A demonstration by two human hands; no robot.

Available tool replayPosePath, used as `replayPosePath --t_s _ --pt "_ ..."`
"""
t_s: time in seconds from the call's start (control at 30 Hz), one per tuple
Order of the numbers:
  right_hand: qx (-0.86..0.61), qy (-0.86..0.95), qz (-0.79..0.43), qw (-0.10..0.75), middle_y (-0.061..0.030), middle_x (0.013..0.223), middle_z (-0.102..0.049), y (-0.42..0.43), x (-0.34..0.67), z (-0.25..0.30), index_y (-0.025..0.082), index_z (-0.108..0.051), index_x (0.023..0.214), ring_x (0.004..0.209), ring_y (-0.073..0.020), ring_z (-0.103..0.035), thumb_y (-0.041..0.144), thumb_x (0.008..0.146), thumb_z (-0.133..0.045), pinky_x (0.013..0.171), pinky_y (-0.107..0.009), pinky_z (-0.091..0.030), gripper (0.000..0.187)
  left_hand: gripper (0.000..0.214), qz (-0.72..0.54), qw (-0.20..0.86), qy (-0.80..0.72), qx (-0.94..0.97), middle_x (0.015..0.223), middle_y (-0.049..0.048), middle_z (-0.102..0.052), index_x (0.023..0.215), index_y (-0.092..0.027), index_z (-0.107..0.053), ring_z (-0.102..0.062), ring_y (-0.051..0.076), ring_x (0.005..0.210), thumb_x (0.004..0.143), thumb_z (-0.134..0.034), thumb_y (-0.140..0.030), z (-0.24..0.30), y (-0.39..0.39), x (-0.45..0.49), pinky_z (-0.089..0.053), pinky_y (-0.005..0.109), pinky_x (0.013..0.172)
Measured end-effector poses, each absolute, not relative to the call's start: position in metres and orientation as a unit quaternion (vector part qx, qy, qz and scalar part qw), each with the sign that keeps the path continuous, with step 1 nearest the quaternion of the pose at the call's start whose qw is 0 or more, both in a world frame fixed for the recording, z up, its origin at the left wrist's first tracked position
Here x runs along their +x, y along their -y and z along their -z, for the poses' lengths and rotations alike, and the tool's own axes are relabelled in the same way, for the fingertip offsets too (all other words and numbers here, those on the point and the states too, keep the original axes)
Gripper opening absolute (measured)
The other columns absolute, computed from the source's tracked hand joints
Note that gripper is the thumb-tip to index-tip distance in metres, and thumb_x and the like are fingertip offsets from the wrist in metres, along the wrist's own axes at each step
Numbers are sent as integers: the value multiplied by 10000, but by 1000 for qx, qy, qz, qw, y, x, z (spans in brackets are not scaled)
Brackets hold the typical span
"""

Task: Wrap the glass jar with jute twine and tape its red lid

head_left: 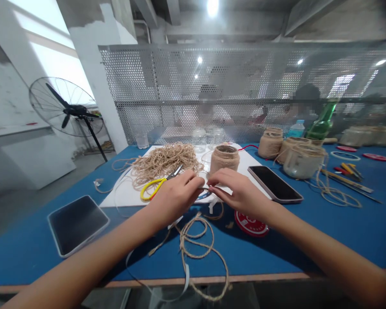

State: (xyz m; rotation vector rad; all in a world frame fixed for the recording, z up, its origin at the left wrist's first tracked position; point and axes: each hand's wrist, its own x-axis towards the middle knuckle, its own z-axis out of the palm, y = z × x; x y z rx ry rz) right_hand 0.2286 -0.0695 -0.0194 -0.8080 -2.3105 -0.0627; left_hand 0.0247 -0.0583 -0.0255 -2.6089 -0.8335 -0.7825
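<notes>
My left hand (176, 194) and my right hand (236, 189) meet over the blue table (341, 231), fingers pinched together on a short stretch of jute twine (205, 188) held between them. More twine (197, 240) loops down from my hands to the table's front edge. A twine-wrapped jar (224, 158) stands just behind my hands on a white board (128, 195). Yellow-handled scissors (157, 185) lie by my left hand. A red lid (251, 225) lies under my right wrist.
A pile of loose twine (165, 161) sits on the board. A phone (274, 183) lies right of the jar, a tablet (77, 223) at the left. Wrapped jars (300, 159), a green bottle (323, 122) and tools (349, 171) stand at right. People sit behind a perforated screen (244, 86).
</notes>
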Motion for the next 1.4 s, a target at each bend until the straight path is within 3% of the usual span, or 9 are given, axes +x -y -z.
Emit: replayPosePath --t_s 0.17,0.5,1.07,1.4 --pt "-316 886 24 338 -62 847 -607 71 227 21 165 -542 890 794 -157 -542 231 880 -446 717 -285 -433 117 174 280 76 293 -911 887 47 -500 976 -175 -490 -491 145 821 896 -379 -282 22 63 25 -419 264 725" --pt "-327 890 28 315 -44 795 -608 69 226 29 159 -538 889 719 -138 -544 271 865 -479 646 -260 -429 129 183 286 60 286 -913 873 50 -506 941 -168 -501 -486 153 831 901 -371 -289 22 62 24 -411 275 737" --pt "-353 876 86 318 -71 807 -562 75 218 29 149 -514 832 761 -178 -486 180 838 -472 680 -298 -399 53 181 285 154 309 -894 817 53 -549 865 -147 -524 -479 173 789 865 -392 -271 23 65 32 -387 307 719" --pt "-368 872 32 322 -43 778 -546 78 217 24 170 -491 805 735 -166 -481 183 835 -470 664 -285 -384 38 179 280 166 298 -897 831 66 -544 847 -142 -523 -465 186 798 863 -383 -252 24 67 36 -359 332 735"
